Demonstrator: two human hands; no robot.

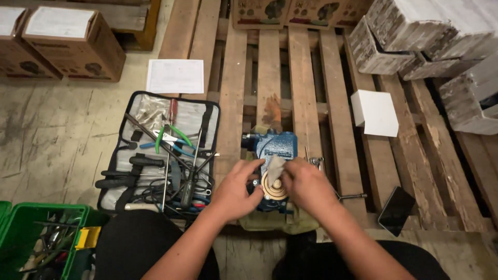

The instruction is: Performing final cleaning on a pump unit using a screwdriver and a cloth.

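Gripping one blue pump (274, 147) — two hands, left (234, 193), right (307, 185), seemingly wiping.

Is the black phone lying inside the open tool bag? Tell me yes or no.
No, the black phone lies on the wooden pallet right of the hands, while the open tool bag sits to their left.

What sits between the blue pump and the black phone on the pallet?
In the head view, between the blue pump and the black phone lie the right hand and a metal tool.

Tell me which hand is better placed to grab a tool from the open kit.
Left, probably. The left hand rests on the blue pump beside the tool kit; the right hand lies across the pump, pressing a rag.
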